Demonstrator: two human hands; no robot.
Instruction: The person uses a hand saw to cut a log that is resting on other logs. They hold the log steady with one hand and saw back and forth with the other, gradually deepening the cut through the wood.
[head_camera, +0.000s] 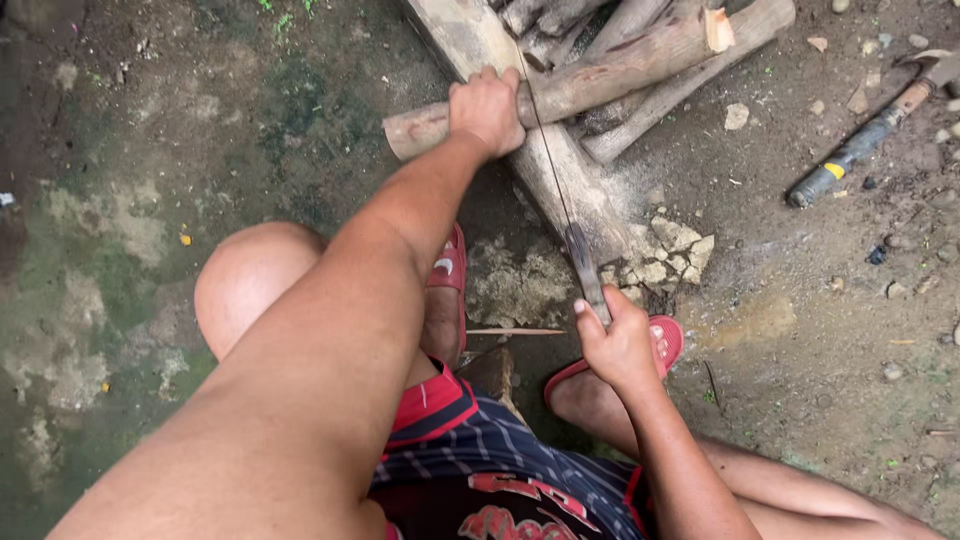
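My left hand (487, 108) grips a round wooden log (620, 70) that lies across a thick wooden plank (560, 170). My right hand (620, 345) is closed on the handle of a hand saw (586, 275). The saw's thin blade (545, 150) runs up from the handle to the log, just right of my left hand, and meets the log edge-on. More logs lie stacked behind the one I hold.
A hammer with a dark handle (865, 140) lies on the dirt at the upper right. Broken pale stones (670, 255) sit beside the plank. My feet in red sandals (660, 345) rest on the muddy ground. A thin stick (515, 331) lies between them.
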